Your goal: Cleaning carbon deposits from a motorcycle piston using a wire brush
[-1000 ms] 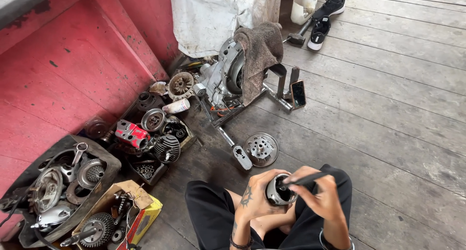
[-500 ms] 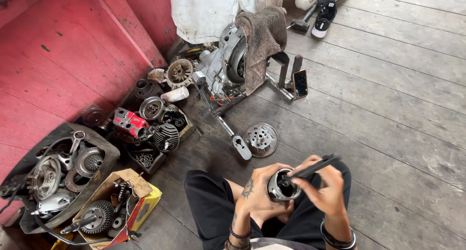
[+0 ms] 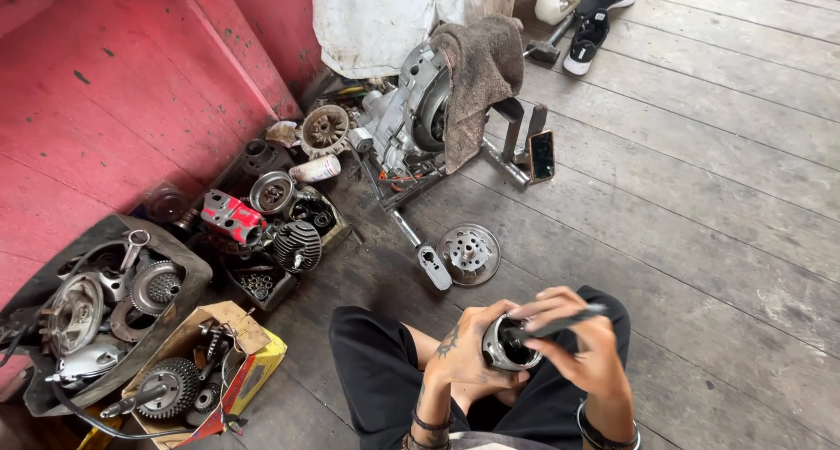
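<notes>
Metal cylinder half-hidden by left hand, dark tool

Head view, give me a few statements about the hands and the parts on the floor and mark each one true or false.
1. The left hand grips a round metal cylinder part. True.
2. The right hand is empty. False: it holds a dark slim tool at the part.
3. A brown cloth hangs over the engine. True.
4. The round metal disc lies in the cardboard box. False: it lies on the floorboards.
</notes>
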